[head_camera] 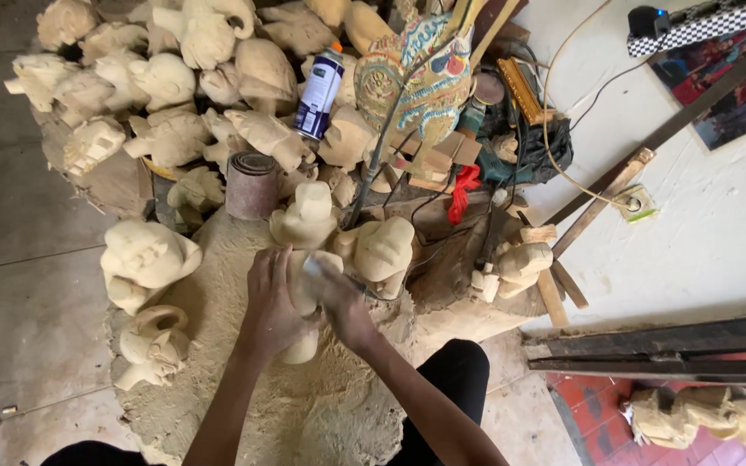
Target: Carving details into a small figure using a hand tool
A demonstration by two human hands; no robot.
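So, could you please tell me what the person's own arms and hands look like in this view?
Both forearms are bare, with no sleeves visible. The left hand and right hand wear no gloves, and no rings, watch or bracelets can be made out. Black trousers show beneath the right arm.

You get one view only: a head-worn camera looking steeply down, close over your hands, onto the sawdust-covered floor (304, 414).

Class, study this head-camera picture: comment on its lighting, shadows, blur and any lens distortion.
Head view: soft, even daylight with faint shadows; the right hand is smeared by motion blur over the pale unpainted wooden carving, while the left hand looks sharper; the white wall is bright, nearly washed out; wide-angle distortion bends the grey floor tiles' lines.
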